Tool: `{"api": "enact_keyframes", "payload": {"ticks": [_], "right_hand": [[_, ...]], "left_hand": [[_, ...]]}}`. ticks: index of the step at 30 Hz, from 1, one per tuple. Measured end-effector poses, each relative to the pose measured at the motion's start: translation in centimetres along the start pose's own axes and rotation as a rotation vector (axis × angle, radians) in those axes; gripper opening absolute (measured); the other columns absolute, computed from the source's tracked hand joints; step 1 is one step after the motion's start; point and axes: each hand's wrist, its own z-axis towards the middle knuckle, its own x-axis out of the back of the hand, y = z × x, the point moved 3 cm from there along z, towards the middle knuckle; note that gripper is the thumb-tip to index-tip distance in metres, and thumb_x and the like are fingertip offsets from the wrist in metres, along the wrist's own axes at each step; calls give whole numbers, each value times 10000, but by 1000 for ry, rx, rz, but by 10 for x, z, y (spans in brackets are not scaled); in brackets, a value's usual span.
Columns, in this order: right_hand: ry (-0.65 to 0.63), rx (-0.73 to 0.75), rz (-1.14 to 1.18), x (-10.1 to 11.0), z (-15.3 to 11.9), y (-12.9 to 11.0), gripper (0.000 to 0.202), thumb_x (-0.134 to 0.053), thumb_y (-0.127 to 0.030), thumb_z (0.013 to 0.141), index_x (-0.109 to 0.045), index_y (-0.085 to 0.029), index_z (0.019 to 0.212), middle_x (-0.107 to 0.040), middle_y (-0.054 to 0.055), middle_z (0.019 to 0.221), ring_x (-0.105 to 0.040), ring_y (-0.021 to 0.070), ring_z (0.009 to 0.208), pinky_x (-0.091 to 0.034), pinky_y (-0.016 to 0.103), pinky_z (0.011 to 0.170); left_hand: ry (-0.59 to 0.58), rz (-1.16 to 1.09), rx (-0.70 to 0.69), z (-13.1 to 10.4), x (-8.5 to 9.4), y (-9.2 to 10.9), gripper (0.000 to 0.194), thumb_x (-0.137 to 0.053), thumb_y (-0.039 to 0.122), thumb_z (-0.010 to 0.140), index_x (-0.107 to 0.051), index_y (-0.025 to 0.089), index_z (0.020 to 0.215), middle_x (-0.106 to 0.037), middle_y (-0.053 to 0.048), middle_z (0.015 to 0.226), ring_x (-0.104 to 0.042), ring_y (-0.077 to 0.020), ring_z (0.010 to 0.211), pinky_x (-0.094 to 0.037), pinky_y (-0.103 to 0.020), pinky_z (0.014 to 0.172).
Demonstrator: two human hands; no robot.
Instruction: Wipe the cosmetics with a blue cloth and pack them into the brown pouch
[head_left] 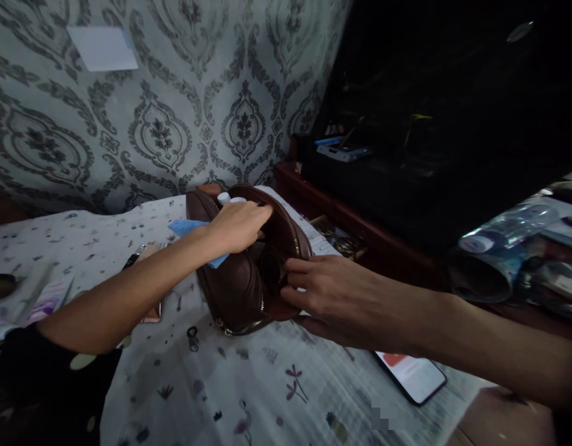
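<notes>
A brown leather zip bag [230,288] lies open on a patterned white cloth. My left hand [243,226] reaches over the bag's mouth with fingers curled down into it; whatever they hold is hidden. On the bag's right edge, by the zip, the bent fingers of my right hand [320,285] grip the leather. White caps [224,198] stick up inside the bag behind my left hand. A blue cloth [186,227] hangs over the bag's left side, partly under my left forearm.
A phone [413,375] with a lit screen lies below my right forearm. Small items, including a white and purple packet [49,300], lie at the left. To the right are a dark red wooden edge [346,207] and a clear plastic bottle [509,229]. A patterned wall [174,99] rises behind.
</notes>
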Motion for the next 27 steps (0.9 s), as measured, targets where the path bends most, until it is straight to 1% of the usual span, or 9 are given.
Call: {"api": "enact_keyframes", "payload": {"ticks": [4,7,11,15,19,23,25,27], "right_hand": [[-8,-8,-42,3,4,-4,14,-637,-156,833,-645,-154,821,-641,75,772,-573,210,811,-419,302,603],[-8,-1,-53,4,5,-6,39,-634,-170,845,-644,-153,812,-658,83,809,-580,219,839,-438,316,637],[22,7,-58,-1,4,-5,69,-617,-161,864,-634,-159,798,-665,84,807,-562,228,868,-445,340,701],[54,16,-86,-9,1,-4,87,-581,-113,880,-619,-152,812,-655,84,813,-536,222,837,-430,338,691],[102,42,-93,-14,-3,-2,69,-582,-96,869,-608,-146,829,-649,88,840,-524,222,845,-427,335,687],[166,84,-80,-14,-5,-1,116,-550,-88,890,-598,-154,808,-643,81,841,-514,211,837,-423,325,682],[162,90,-67,-13,-5,-2,127,-545,-96,897,-594,-158,797,-639,78,821,-514,208,826,-421,321,673],[133,78,-49,-12,-4,-1,115,-547,-116,907,-596,-158,811,-638,78,809,-521,207,827,-427,321,681]], "left_hand": [[-7,20,4,-3,2,-2,214,-592,262,893,-574,182,1091,-712,-107,1013,-678,-273,1011,-478,-310,720],[-9,21,18,-7,3,-4,253,-631,316,880,-572,189,1091,-715,-103,1004,-678,-275,1008,-480,-310,712],[2,44,8,-12,4,-1,290,-640,330,878,-568,180,1116,-715,-125,1025,-675,-303,1026,-489,-337,745],[-2,68,2,-13,5,0,274,-625,309,883,-571,170,1113,-714,-138,1036,-671,-326,1041,-495,-362,768],[-23,66,14,-14,6,-3,280,-627,343,877,-572,185,1102,-710,-126,1058,-668,-315,1044,-497,-351,769],[-42,61,38,-15,9,-5,276,-625,364,878,-579,189,1087,-701,-123,1075,-673,-303,1004,-496,-344,754],[-47,56,63,-17,11,-5,269,-631,356,877,-581,196,1088,-703,-111,1069,-671,-287,1001,-494,-331,762],[-56,51,76,-18,12,-5,257,-627,336,880,-581,199,1092,-702,-104,1068,-668,-282,1010,-493,-325,769]]}}
